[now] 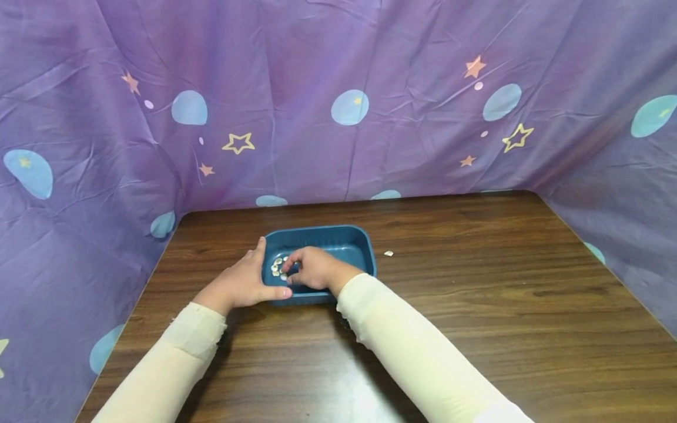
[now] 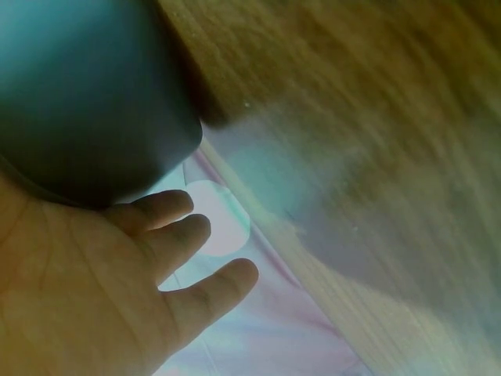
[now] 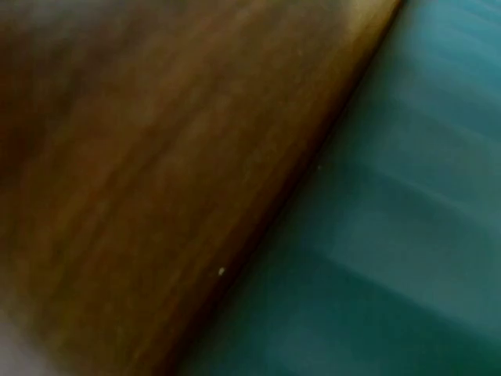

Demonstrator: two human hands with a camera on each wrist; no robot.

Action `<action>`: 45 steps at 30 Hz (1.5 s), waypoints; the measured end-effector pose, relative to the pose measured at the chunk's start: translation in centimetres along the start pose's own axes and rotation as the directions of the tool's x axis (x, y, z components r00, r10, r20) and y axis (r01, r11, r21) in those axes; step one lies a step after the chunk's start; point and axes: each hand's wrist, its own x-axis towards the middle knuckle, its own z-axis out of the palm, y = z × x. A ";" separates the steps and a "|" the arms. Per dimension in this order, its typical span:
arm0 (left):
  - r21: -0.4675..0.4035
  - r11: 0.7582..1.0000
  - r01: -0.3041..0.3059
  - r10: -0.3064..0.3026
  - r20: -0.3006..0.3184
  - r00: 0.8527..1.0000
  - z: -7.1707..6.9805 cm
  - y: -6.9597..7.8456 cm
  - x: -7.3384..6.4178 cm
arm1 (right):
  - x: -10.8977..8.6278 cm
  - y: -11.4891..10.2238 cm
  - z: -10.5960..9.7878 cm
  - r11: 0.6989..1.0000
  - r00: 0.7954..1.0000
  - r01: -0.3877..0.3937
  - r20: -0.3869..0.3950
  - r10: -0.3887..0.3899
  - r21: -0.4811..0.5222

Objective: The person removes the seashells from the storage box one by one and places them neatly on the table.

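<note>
A blue rectangular plastic bin [image 1: 317, 229] sits on the table. Small whitish, roundish pieces like little shells [image 1: 275, 268] lie in its left end. My left hand [image 1: 240, 282] rests against that end, its thumb along the front rim and its fingers spread and fairly straight at the left side. The left wrist view shows the palm of the left hand [image 2: 86, 290] beside the bin's dark outer wall [image 2: 94, 94]. My right hand [image 1: 312, 267] reaches down inside the bin, bent fingertips among the pieces, a gap showing between thumb and finger. It is outside the right wrist view.
One more small whitish piece [image 1: 388, 253] lies on the brown wooden table [image 1: 476, 282], right of the bin. A purple curtain with stars and blue ovals [image 1: 317, 153] hangs behind the table and along both sides.
</note>
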 end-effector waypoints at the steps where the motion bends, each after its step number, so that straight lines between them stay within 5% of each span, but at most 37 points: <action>1: -0.002 1.000 -0.003 0.003 -0.001 1.000 0.0 0.0 0.0 | 0.0 0.0 0.0 1.000 1.000 0.000 0.009 0.000 -0.004; 10: -0.006 1.000 -0.003 0.003 -0.005 1.000 0.0 0.0 -0.2 | 0.0 -0.2 0.3 0.998 0.998 0.018 0.063 -0.014 -0.064; 19: 0.007 1.000 0.011 -0.011 -0.001 1.000 0.1 -0.1 -0.1 | -0.1 -0.2 0.2 0.998 1.000 -0.016 0.006 0.016 -0.057; 45: -0.015 1.000 0.015 -0.015 -0.002 1.000 0.0 0.0 -0.1 | -0.1 -0.1 0.0 0.991 0.996 -0.091 0.004 0.092 -0.101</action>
